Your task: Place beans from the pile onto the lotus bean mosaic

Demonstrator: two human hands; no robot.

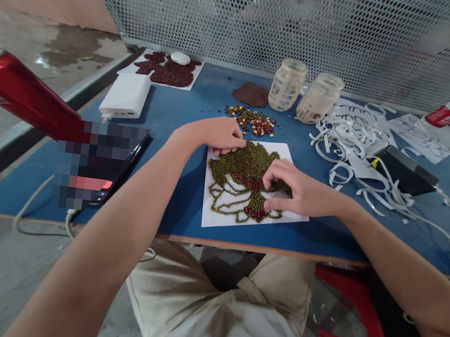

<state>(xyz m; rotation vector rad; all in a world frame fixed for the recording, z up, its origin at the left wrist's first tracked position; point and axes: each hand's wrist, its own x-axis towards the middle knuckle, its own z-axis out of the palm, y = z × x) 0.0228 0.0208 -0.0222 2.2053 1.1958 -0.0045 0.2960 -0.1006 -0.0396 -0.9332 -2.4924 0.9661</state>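
A white sheet of paper (pixel 211 217) carries a picture made of green beans (pixel 229 163), with dark red beans (pixel 255 212) in patches and bare white shapes outlined by single rows of beans. My left hand (pixel 225 134) is at the sheet's upper left edge, fingers curled down against the green beans; whatever they hold, if anything, is hidden. On the right side of the picture rests my right hand (pixel 291 187), its thumb and bent fingers apart with nothing visible between them. Just beyond the sheet lies a loose pile of mixed beans and yellow kernels (pixel 256 122).
Two cloudy jars (pixel 288 85) stand at the back beside a brown patch (pixel 251 93). To the right are paper strips (pixel 349 138), a black box (pixel 407 169) and a bottle (pixel 448 112). Leftward are a red can (pixel 23 92), a phone (pixel 112 170) and a white power bank (pixel 127 94).
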